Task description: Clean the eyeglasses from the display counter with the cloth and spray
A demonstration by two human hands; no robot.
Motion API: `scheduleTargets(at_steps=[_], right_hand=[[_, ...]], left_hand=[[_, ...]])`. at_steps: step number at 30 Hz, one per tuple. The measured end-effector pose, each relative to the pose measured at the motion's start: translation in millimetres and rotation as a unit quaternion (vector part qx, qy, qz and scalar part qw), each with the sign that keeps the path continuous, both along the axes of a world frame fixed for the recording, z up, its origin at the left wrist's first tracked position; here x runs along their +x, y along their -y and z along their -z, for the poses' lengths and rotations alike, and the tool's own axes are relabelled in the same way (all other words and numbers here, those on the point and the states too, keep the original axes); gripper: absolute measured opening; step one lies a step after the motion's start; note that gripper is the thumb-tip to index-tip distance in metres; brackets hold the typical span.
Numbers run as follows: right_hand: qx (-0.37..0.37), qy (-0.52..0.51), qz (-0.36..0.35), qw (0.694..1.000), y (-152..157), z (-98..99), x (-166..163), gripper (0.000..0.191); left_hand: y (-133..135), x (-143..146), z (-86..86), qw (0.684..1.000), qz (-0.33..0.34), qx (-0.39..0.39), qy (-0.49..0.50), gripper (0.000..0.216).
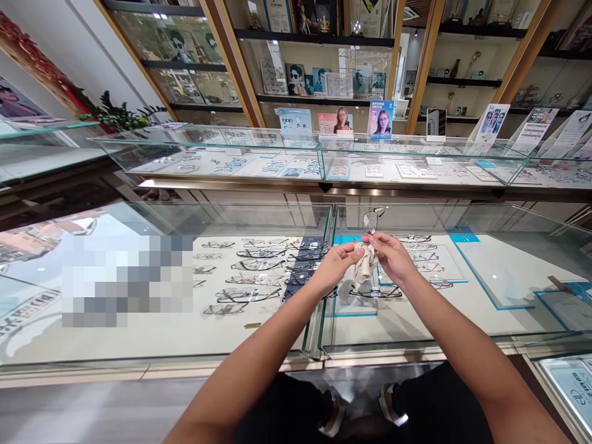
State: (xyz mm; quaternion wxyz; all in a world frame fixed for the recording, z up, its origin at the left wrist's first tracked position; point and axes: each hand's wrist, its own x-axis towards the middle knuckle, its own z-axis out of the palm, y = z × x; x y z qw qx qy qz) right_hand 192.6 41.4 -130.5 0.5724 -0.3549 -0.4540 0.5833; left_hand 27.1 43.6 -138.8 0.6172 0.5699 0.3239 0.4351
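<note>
Above the glass counter, I hold a pair of eyeglasses point(370, 222) upright, one lens and a folded-out temple showing over my fingers. A beige cleaning cloth point(365, 266) is bunched round the lower part of the glasses and hangs down between my hands. My left hand point(341, 264) is closed, its thumb and fingers pinching the cloth. Beside it, my right hand point(392, 254) is closed at the glasses, fingertips against the frame and the cloth's upper edge. The other lens is hidden by cloth and fingers.
Under the glass lie rows of eyeglasses point(259, 265) to the left and more frames point(375, 291) beneath my hands. A second glass display case point(222, 145) stands across the aisle, with advertising cards point(382, 120) on top. Shelves line the back wall.
</note>
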Motion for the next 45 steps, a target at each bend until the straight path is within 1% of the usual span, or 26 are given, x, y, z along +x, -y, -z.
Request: scheduleTargets(at_steps=[9,13,16,19,21,25,28,33,36,38,41,45], right_hand=[[-0.013,-0.014,-0.019,1.0,0,-4.9,5,0.042],[-0.016,-0.004,-0.034,0.999,2,-1.5,-1,0.044],[-0.016,-0.001,-0.037,0.999,3,0.0,-4,0.045],[-0.02,0.004,-0.036,0.999,5,0.8,-5,0.045],[-0.026,0.008,-0.037,0.999,6,1.5,-5,0.044],[-0.038,0.01,-0.04,0.998,8,2.2,-6,0.045],[-0.01,0.028,-0.033,0.999,9,1.0,-8,0.045],[0.1,0.106,0.003,0.989,12,-2.4,-7,0.04],[0.144,0.127,0.003,0.981,12,-1.9,-6,0.042],[0.153,0.13,-0.002,0.98,11,0.0,-6,0.043],[0.141,0.117,0.0,0.983,8,3.5,-5,0.042],[0.124,0.078,0.031,0.989,4,5.2,-3,0.028]], left_hand=[[-3,-1,5.8,1.0,0.015,0.009,-0.002,0.058],[-2,1,9.8,0.999,0.04,-0.014,0.019,0.059],[-1,3,13.0,0.997,0.063,-0.04,0.035,0.063],[1,5,14.6,0.994,0.076,-0.057,0.045,0.062],[2,5,14.6,0.994,0.074,-0.063,0.052,0.06],[4,7,13.9,0.994,0.05,-0.067,0.064,0.057],[4,8,14.1,0.995,0.03,-0.064,0.071,0.056],[5,9,13.1,0.995,-0.01,-0.054,0.083,0.058],[5,10,12.8,0.995,-0.028,-0.05,0.085,0.06],[4,10,13.4,0.995,-0.037,-0.047,0.083,0.059],[2,10,14.8,0.995,-0.041,-0.045,0.077,0.062],[0,8,16.4,0.996,-0.021,-0.057,0.063,0.066]])
